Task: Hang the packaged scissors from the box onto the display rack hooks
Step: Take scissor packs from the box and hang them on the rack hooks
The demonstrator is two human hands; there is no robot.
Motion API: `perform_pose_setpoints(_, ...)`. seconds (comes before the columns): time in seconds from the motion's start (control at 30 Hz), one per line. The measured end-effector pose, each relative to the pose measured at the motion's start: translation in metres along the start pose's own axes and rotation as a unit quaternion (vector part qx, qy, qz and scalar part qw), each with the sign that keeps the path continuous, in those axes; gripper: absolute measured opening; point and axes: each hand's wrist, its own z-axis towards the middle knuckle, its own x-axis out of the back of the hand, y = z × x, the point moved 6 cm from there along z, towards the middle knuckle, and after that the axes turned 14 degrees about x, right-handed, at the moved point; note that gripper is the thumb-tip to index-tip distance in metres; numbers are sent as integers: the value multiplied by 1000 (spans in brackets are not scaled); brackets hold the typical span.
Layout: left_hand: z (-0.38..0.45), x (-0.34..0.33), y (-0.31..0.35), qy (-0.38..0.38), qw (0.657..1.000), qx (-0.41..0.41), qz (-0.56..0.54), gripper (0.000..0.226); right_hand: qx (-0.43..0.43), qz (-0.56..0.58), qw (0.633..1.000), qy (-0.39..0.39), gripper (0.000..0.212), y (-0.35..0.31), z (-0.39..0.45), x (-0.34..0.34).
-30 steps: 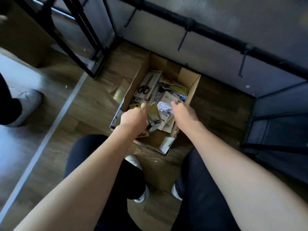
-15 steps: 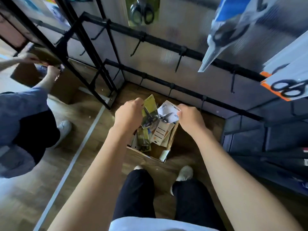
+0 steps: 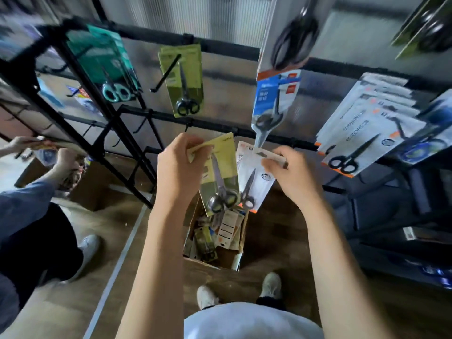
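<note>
Yellow-green pack (image 3: 220,172): pinched by raised left hand (image 3: 181,167) | white pack (image 3: 252,177): pinched by right hand (image 3: 291,172)

Two packs of scissors are held: one yellow-green pack (image 3: 220,177) in the left hand (image 3: 181,172) and one white pack (image 3: 252,177) in the right hand (image 3: 291,174). One open box (image 3: 241,243) sits below both hands, its loose packs too jumbled to count. Above the hands hang one teal group (image 3: 105,62), one green group (image 3: 183,79), one blue pack (image 3: 271,99); right of them, perhaps five white packs (image 3: 362,133).

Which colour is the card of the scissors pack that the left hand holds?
Yellow-green, seen in the head view: the scissors pack held by the left hand.
</note>
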Motion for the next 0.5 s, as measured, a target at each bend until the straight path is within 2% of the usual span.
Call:
perform_pose_setpoints(0.07, -2, 6, 10, -11, 997, 15, -77, 11, 1, 19, 999, 32, 9, -8, -3, 14)
perform_pose_setpoints(0.17, -6, 7, 19, -66, 979, 53, -186, 8, -2, 18, 999, 50, 9, -18, -8, 26)
perform_pose_setpoints(0.33, -13, 6, 30, -111, 971, 37, -210, 5, 6, 25, 998, 54, 9, -32, -15, 35)
perform_pose_setpoints(0.5, -24, -9, 43, -148, 958, 41, -241, 8, 11, -32, 996, 84, 9, -33, -26, 57)
